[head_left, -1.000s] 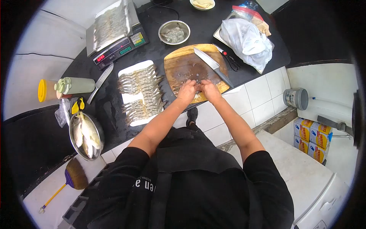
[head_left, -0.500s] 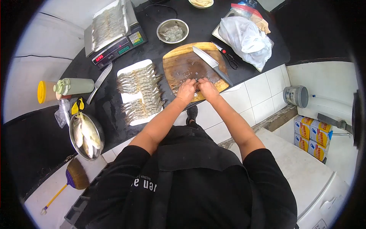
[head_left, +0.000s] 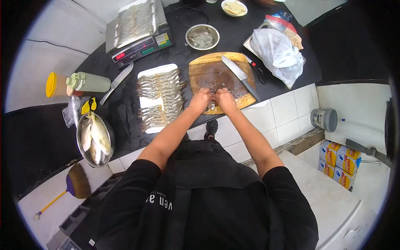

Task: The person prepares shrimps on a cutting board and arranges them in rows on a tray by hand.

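My left hand [head_left: 201, 99] and my right hand [head_left: 226, 101] are side by side over the near edge of a wooden cutting board [head_left: 200, 77]. The fingers of both are curled down towards the wet wood. Whatever they pinch is too small and hidden to name. Small wet bits lie on the board around the fingertips. A chef's knife [head_left: 240, 76] rests on the board's right side, its dark handle towards me. Left of the board, a white tray [head_left: 151, 102] holds rows of shrimp [head_left: 160, 85].
Beyond the board stands a steel bowl [head_left: 188, 36] of peeled shrimp. At the back left, a digital scale [head_left: 141, 49] carries another shrimp tray. A second knife [head_left: 118, 82], a bottle [head_left: 93, 82] and a bowl of fish [head_left: 96, 137] are left; scissors [head_left: 260, 74] and a plastic bag [head_left: 277, 52] are right.
The camera view has shifted slightly, so the table appears further right. My hands stay at the board's near edge, with a slightly wider gap between their fingertips.
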Demonstrator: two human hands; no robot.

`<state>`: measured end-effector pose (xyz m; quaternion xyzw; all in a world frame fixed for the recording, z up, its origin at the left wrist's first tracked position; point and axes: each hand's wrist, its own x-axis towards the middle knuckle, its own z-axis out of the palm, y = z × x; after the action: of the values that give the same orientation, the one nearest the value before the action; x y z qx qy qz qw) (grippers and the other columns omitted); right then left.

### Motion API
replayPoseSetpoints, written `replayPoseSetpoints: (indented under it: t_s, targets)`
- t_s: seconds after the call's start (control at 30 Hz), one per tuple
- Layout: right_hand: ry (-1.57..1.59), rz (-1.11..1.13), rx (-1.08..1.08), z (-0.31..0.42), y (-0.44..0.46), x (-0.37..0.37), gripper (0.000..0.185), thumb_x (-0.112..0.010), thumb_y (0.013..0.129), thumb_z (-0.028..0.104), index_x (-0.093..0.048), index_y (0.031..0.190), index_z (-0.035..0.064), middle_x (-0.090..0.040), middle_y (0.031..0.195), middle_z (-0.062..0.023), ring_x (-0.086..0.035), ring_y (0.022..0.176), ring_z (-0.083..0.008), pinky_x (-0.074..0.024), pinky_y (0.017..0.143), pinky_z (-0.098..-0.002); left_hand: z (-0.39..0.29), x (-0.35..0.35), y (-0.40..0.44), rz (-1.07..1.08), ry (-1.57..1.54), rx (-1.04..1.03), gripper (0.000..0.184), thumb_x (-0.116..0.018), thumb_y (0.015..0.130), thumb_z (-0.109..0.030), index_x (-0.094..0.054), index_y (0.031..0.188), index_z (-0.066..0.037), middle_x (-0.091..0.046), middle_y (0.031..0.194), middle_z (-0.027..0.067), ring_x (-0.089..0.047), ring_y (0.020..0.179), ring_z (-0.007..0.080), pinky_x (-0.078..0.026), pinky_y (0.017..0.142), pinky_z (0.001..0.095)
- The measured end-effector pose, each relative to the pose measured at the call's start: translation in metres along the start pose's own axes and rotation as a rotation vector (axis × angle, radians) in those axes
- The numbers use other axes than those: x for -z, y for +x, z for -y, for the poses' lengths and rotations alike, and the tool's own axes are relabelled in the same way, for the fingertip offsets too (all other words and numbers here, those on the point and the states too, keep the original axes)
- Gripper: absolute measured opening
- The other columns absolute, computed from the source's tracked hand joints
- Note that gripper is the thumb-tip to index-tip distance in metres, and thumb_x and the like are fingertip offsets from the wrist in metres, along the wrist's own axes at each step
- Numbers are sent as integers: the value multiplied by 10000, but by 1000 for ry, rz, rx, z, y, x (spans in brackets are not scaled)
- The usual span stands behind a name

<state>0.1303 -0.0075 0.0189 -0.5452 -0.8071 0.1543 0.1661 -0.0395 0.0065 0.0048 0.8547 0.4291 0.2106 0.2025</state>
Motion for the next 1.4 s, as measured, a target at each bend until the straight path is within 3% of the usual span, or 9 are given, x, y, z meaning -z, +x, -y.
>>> replayPoseSetpoints:
  t_s: [0.1, 0.17, 0.4, 0.47, 0.57, 0.93, 1.03, 1.13, 1.4]
  targets:
    - [-3, -31, -4, -6, -2, -15, 100, -681, 753, 147, -701, 722, 54, -609, 789, -85, -588, 814, -284, -514, 739, -394, -2, 0, -1, 3, 52, -31, 143, -620, 727, -95, -719, 830, -95, -565, 833, 91, -576, 897, 275, -507, 777, 392]
    - [-8, 76, -172, -14, -4, -33, 136, -580, 809, 128, -688, 782, 49, -624, 889, -121, -586, 969, -308, -522, 808, -418, -5, 4, 0, 16, 57, -45, 147, -609, 727, -81, -716, 827, -99, -558, 841, 88, -576, 910, 273, -510, 789, 387]
    - [-45, 66, -90, -9, 5, -13, 111, -681, 761, 155, -703, 746, 47, -602, 815, -97, -585, 860, -294, -510, 775, -399, -1, 12, -1, 92, 50, 2, 144, -582, 770, -114, -704, 829, -66, -582, 932, 84, -563, 962, 265, -505, 826, 375]
    - [-25, -39, 24, 9, 5, 13, 113, -697, 755, 152, -714, 783, 44, -603, 824, -102, -580, 881, -292, -506, 785, -394, 2, 14, -9, -82, -34, -6, 120, -625, 737, -94, -697, 831, -75, -570, 874, 99, -578, 902, 289, -511, 790, 399]
    - [1, 83, 68, 13, 10, 12, 116, -718, 741, 139, -723, 810, 46, -608, 830, -98, -575, 894, -288, -505, 778, -392, 11, 13, -9, 39, 66, -4, 108, -633, 738, -102, -694, 820, -67, -577, 873, 99, -578, 901, 291, -512, 783, 399]
    - [46, 18, -24, 8, 6, -17, 84, -689, 749, 129, -725, 757, 53, -610, 780, -100, -583, 837, -286, -512, 745, -390, 3, 16, -9, 75, 74, 30, 135, -569, 796, -110, -676, 781, -31, -594, 919, 79, -580, 962, 263, -512, 822, 376]
    - [41, 90, -51, 8, 9, -5, 164, -714, 732, 141, -728, 876, 63, -621, 854, -103, -580, 903, -294, -505, 791, -390, 0, 20, -12, 94, 58, 45, 136, -576, 812, -116, -679, 839, -31, -587, 951, 83, -574, 979, 269, -509, 833, 377]
    - [22, 90, -2, -1, -2, 24, 472, -785, 647, 156, -663, 1098, 92, -599, 1043, -111, -547, 1041, -311, -463, 922, -407, 1, 22, -10, 67, 13, 48, 148, -578, 821, -119, -676, 896, -36, -578, 982, 91, -564, 1006, 277, -499, 860, 382]
    - [-12, 173, -3, -31, -13, 27, 311, -718, 720, 105, -667, 1021, 42, -617, 983, -166, -583, 983, -355, -482, 885, -429, -8, 26, 3, 200, 138, 54, 180, -522, 805, -66, -658, 897, 8, -604, 990, 161, -561, 1038, 320, -477, 913, 400]
